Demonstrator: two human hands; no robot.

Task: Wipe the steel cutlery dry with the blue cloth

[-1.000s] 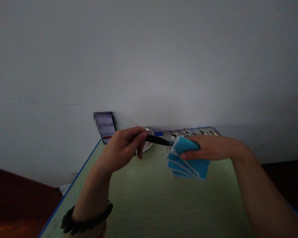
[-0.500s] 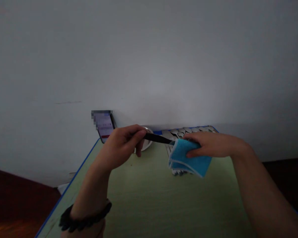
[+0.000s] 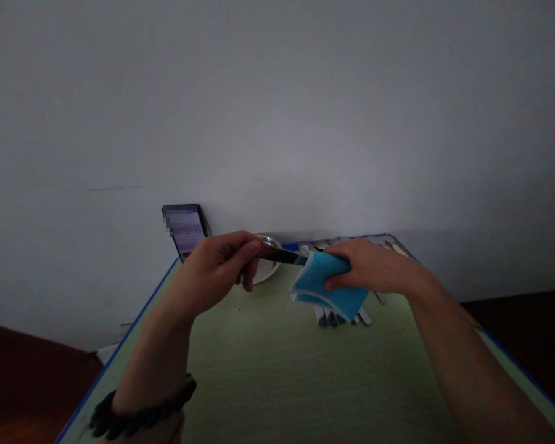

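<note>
My left hand pinches one end of a flat metal table knife, held level above the table. Its other end runs into a folded blue cloth with a pale edge. My right hand is closed on that cloth, thumb in front and fingers behind, wrapping it round the knife. Under and behind the cloth lies a row of cutlery, partly covered, with several handle ends pointing towards me. A round shiny metal dish sits behind my left hand, which hides part of it.
A phone leans against the grey wall at the back left. The pale green table has a blue edge and touches the wall. A black bracelet circles my left wrist.
The cloth and my right hand have shifted left along the knife, towards my left hand, leaving less of it exposed. More handle ends show below the cloth. The view has moved slightly.
</note>
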